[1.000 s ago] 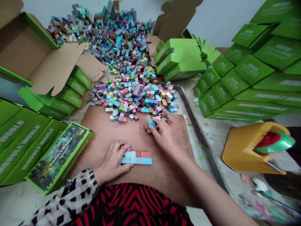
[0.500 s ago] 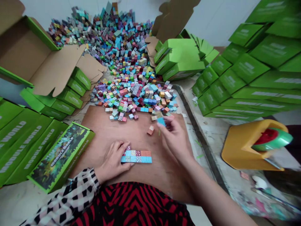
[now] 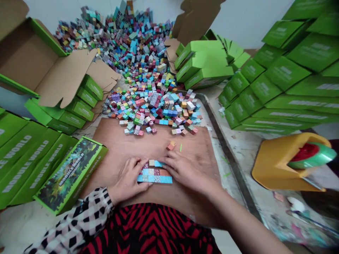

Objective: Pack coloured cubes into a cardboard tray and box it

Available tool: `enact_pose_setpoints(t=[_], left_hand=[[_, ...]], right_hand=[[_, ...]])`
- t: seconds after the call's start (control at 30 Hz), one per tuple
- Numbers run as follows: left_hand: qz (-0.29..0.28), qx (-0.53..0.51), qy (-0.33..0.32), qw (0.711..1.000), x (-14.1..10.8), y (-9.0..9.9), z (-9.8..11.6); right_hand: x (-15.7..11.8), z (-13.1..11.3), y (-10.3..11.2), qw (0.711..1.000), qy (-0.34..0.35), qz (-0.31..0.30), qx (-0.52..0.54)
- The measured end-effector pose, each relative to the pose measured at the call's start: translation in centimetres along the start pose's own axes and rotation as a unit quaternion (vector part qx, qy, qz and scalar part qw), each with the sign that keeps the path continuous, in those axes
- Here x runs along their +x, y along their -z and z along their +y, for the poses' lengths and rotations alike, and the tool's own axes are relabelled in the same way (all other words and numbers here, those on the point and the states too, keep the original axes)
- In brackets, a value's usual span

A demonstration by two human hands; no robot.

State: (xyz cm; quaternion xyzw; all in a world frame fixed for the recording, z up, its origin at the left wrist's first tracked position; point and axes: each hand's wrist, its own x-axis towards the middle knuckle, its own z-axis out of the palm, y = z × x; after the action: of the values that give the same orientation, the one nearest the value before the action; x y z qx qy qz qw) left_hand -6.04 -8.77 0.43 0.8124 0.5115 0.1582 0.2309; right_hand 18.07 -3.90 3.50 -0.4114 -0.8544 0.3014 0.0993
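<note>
Two rows of small patterned cubes (image 3: 156, 176), light blue, maroon and orange, lie flat on the brown board (image 3: 196, 208). My left hand (image 3: 125, 180) is closed around their left end, thumb at the near side and fingers at the far side. My right hand (image 3: 185, 171) pinches a short block of cream and light-blue cubes (image 3: 158, 163) just along the far edge of the rows. Whether this block touches the rows I cannot tell. An orange block (image 3: 171, 145) lies beyond my right fingers, with a thin green strip (image 3: 180, 147) beside it.
A large heap of loose cubes (image 3: 148, 91) spreads behind the board. Green boxes (image 3: 286, 74) are stacked at right, others (image 3: 21, 158) at left. One printed box (image 3: 71, 169) lies by the board's left side. A yellow container (image 3: 275, 162) stands at right.
My right hand has moved left and towards me, bringing the cream and light-blue block from near the heap to the far edge of the rows. My left hand stays put.
</note>
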Motion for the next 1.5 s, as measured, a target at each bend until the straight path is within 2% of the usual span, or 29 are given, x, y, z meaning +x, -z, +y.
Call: enact_pose_setpoints(t=[0.17, 0.3, 0.53, 0.63, 0.73, 0.83, 0.97, 1.13, 1.27, 1.33, 1.5], left_hand=[[-0.036, 0.016, -0.003, 0.999, 0.5, 0.4, 0.4], [-0.040, 0.024, 0.007, 0.999, 0.9, 0.8, 1.0], [-0.061, 0.031, -0.013, 0.998, 1.1, 1.0, 0.9], [-0.048, 0.023, -0.008, 0.999, 0.6, 1.0, 0.6], [-0.027, 0.012, 0.001, 1.000, 0.2, 1.1, 0.6], [-0.012, -0.003, 0.017, 1.000, -0.3, 1.4, 0.4], [-0.009, -0.020, 0.054, 0.998, -1.2, 1.7, -0.1], [-0.001, -0.028, 0.053, 0.998, -2.0, 1.5, -0.7], [0.017, -0.033, 0.059, 0.998, -2.1, 1.2, -0.8], [0.023, -0.042, 0.056, 0.997, -2.1, 1.1, -0.9], [0.045, -0.042, 0.051, 0.997, -2.1, 0.8, -0.9]], right_hand=[[-1.4, 0.5, -0.5, 0.998, -0.019, 0.004, 0.062], [-2.2, 0.2, -1.0, 0.998, -0.055, -0.009, 0.034], [-1.9, -1.1, -1.8, 0.999, -0.030, 0.002, 0.026], [-2.1, -0.7, -1.2, 0.997, -0.042, -0.012, 0.056], [-1.9, 0.8, 0.3, 0.994, -0.046, 0.044, 0.091], [-1.0, 2.9, 1.9, 0.993, -0.026, 0.117, 0.009], [1.1, 3.9, 2.3, 0.988, -0.011, 0.095, -0.117], [4.4, 0.9, 0.3, 0.993, -0.024, 0.066, -0.095], [6.5, -1.8, -1.7, 1.000, 0.015, 0.025, -0.011], [6.9, -2.3, -2.1, 0.999, 0.033, 0.011, 0.022], [6.7, -2.5, -1.8, 0.998, 0.018, -0.002, 0.059]])
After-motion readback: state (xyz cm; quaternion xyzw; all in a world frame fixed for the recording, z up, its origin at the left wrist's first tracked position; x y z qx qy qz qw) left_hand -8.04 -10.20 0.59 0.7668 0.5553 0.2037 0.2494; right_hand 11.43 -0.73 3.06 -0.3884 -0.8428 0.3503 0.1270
